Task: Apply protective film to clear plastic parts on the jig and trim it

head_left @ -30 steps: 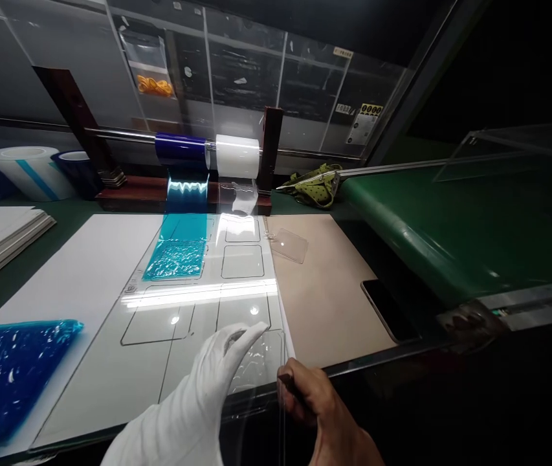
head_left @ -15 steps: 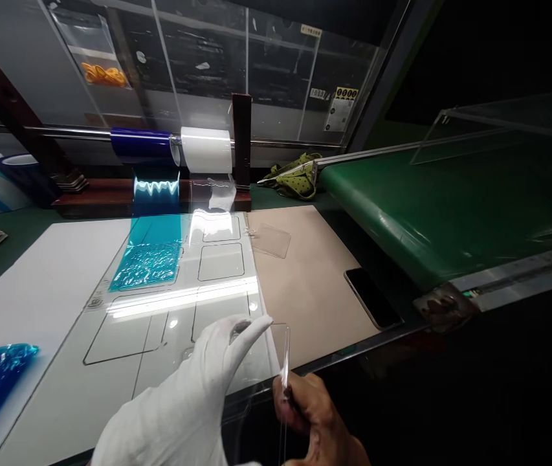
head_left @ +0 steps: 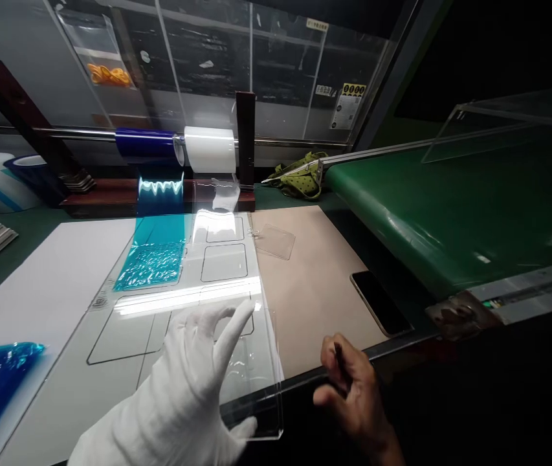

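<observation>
gloved left hand (head_left: 193, 382) fingers grip a clear, glossy plastic sheet (head_left: 256, 382); bare right hand (head_left: 353, 388) loosely curled.

Clear panels (head_left: 256, 77) wall off the bench's far side; a green conveyor (head_left: 450, 213) runs right; beyond looks dark, perhaps unlit.

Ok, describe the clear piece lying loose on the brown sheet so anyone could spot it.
Find the brown sheet between the glossy white template and the green conveyor. At its far left corner lies a small clear plate. Unlike the black phone nearer the front edge, it is see-through, with rounded corners.
</observation>
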Motion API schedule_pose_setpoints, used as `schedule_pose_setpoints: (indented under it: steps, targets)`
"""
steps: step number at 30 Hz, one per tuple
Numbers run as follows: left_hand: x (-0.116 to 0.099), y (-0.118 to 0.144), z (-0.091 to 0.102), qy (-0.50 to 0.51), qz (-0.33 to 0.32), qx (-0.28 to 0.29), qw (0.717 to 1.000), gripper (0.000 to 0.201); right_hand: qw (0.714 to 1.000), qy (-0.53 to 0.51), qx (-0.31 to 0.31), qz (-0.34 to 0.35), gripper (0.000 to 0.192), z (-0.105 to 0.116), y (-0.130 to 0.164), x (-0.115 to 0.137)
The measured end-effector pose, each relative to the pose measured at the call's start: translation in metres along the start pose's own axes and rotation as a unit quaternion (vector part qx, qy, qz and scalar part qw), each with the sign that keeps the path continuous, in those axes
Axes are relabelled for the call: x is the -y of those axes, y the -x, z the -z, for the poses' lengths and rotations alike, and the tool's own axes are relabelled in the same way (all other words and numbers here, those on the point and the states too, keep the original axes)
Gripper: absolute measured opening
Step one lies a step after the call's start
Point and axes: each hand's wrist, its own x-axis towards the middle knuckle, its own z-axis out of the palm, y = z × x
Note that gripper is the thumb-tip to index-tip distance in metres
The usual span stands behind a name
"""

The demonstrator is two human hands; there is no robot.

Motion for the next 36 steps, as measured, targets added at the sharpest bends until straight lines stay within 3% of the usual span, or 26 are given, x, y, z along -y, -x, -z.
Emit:
schedule_pose_setpoints:
  steps: [3,5,7,8,10,11,14,15,16,17,20,23,25,30,32,36]
  targets:
    - [0.001,0.006,0.001,0.001,0.034,-0.016,0.999,0.108,0.981,0.189,0.048,0.015,0.039,0.01,-0.029,-0.019]
    - [0.006,0.015,-0.003,0.099,0.079,-0.02,0.992,0.108,0.958,0.28,0.056,0.014,0.03,0.01,-0.049,-0.037]
    - [0.015,0.025,-0.012,0.286,0.138,0.007,0.948,0.108,0.948,0.31,0.067,0.022,0.025,0.006,-0.065,-0.054]
    - [0.019,0.03,-0.016,0.38,0.164,0.033,0.91,0.106,0.944,0.32,0.073,0.031,0.025,0.005,-0.071,-0.06]
    - [0.027,0.038,-0.024,0.571,0.21,0.096,0.788,0.105,0.938,0.334,0.081,0.052,0.03,0.001,-0.079,-0.062]
    - [0.03,0.042,-0.027,0.665,0.228,0.12,0.701,0.108,0.936,0.337,0.081,0.065,0.037,0.0,-0.08,-0.057]
    - [0.033,0.049,-0.029,0.89,0.249,0.136,0.357,0.118,0.937,0.309,0.094,0.13,0.065,-0.005,-0.072,-0.022]
    - [0.033,0.051,-0.029,0.92,0.247,0.126,0.276,0.119,0.937,0.29,0.11,0.162,0.073,-0.008,-0.068,-0.006]
    - [0.032,0.052,-0.03,0.937,0.242,0.122,0.22,0.119,0.933,0.271,0.132,0.195,0.081,-0.011,-0.064,0.011]
    - [0.031,0.053,-0.03,0.946,0.237,0.122,0.185,0.119,0.926,0.256,0.158,0.227,0.089,-0.015,-0.06,0.028]
    - [0.028,0.052,-0.034,0.957,0.227,0.123,0.131,0.122,0.897,0.231,0.238,0.293,0.108,-0.033,-0.055,0.063]
    - [0.028,0.049,-0.039,0.964,0.208,0.121,0.113,0.125,0.863,0.227,0.28,0.354,0.111,-0.053,-0.057,0.072]
    - [0.028,0.047,-0.041,0.969,0.188,0.116,0.111,0.124,0.849,0.231,0.279,0.385,0.108,-0.063,-0.06,0.069]
    - [0.032,0.046,-0.049,0.979,0.15,0.103,0.091,0.121,0.849,0.238,0.255,0.397,0.101,-0.073,-0.067,0.063]
    - [0.035,0.046,-0.052,0.98,0.143,0.095,0.098,0.122,0.847,0.245,0.251,0.4,0.102,-0.074,-0.068,0.065]
    - [0.051,0.053,-0.054,0.978,0.132,0.041,0.159,0.114,0.853,0.284,0.249,0.362,0.101,-0.078,-0.075,0.069]
